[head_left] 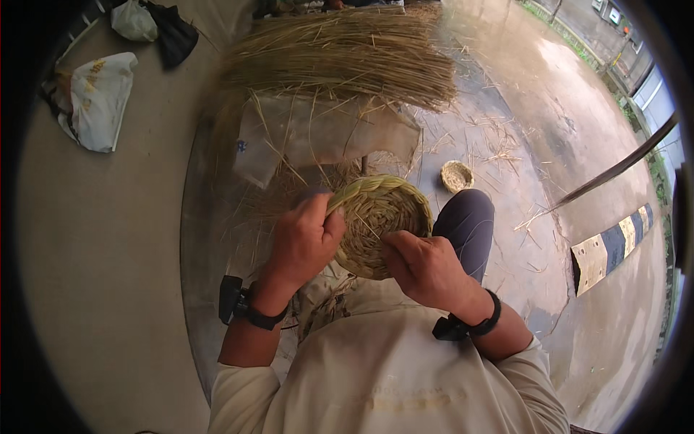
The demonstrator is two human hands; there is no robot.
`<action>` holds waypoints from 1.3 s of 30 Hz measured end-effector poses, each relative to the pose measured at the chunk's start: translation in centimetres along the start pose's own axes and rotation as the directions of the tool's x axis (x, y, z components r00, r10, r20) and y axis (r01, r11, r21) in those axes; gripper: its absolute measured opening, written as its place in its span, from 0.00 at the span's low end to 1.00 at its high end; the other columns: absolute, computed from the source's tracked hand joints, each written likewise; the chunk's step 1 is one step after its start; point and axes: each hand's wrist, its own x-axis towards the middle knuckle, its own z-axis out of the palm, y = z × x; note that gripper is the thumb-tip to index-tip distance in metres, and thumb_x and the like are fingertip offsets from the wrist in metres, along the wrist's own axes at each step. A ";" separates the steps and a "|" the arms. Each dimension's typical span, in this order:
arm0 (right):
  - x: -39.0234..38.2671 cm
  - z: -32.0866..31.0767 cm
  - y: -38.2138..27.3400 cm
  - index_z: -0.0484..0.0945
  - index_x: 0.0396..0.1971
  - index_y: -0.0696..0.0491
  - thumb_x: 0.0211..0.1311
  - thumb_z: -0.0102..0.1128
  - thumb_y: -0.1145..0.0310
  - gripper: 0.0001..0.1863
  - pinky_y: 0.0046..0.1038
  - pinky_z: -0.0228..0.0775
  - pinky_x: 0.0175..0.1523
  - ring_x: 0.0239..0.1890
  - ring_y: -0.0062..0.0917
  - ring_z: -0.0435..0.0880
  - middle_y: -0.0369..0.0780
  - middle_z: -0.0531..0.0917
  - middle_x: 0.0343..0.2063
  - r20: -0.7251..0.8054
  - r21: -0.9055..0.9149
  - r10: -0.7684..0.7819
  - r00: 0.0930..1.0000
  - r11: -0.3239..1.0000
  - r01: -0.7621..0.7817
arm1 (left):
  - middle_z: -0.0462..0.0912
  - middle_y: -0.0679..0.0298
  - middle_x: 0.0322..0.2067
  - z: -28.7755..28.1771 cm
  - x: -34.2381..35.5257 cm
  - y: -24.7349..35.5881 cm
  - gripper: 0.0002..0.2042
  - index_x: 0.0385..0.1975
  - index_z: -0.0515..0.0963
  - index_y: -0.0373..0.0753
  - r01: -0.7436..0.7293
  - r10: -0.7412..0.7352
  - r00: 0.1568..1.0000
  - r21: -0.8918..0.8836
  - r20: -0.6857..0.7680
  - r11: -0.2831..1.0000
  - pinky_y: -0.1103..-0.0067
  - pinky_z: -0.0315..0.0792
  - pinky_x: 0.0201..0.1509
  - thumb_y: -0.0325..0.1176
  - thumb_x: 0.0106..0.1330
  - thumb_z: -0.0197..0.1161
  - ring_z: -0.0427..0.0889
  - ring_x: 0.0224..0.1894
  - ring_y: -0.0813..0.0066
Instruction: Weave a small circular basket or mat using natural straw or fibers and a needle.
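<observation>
Straw [340, 58] lies beyond the basket [397, 210]; far left of it, a bag [105, 105] bears unreadable print. Round, without long axis, the basket sits between the left hand [307, 231], clenched on its left rim, and the right hand [428, 267], at its near right. Beyond it, rightward, lies a small basket [457, 176]. Inside, a strand [368, 226] meets the right hand's pinch.

Left hand [300, 235] gripping round straw basket [383, 210] at left edge. Right hand [430, 266] at near right edge, thin strand [369, 228] alongside. Straw bundle [340, 54], smaller basket [457, 176] beyond.
</observation>
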 end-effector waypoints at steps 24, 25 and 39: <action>0.6 5.0 0.5 0.77 0.43 0.58 0.74 0.61 0.67 0.09 0.46 0.76 0.38 0.33 0.54 0.85 0.50 0.84 0.30 0.206 0.494 0.162 0.965 0.834 -0.246 | 0.83 0.42 0.32 0.3 -5.7 1.8 0.09 0.44 0.78 0.31 0.090 -0.099 0.989 0.084 0.109 0.992 0.53 0.78 0.36 0.29 0.70 0.63 0.84 0.35 0.37; -0.7 5.8 -0.1 0.78 0.44 0.59 0.75 0.60 0.67 0.10 0.47 0.76 0.40 0.35 0.56 0.84 0.51 0.85 0.31 0.286 0.569 0.184 0.940 0.757 -0.322 | 0.84 0.42 0.32 0.1 -7.8 2.1 0.09 0.43 0.78 0.31 0.114 -0.121 0.983 0.057 0.136 0.992 0.53 0.78 0.36 0.29 0.70 0.63 0.84 0.35 0.36; -11.8 8.2 -5.8 0.82 0.41 0.52 0.66 0.66 0.67 0.08 0.45 0.81 0.37 0.33 0.47 0.88 0.47 0.85 0.28 0.506 0.213 0.258 0.823 0.887 -0.409 | 0.86 0.55 0.28 -1.5 -17.6 3.8 0.11 0.42 0.80 0.36 -0.005 -0.056 0.920 0.153 0.388 0.988 0.65 0.82 0.28 0.35 0.66 0.67 0.88 0.27 0.55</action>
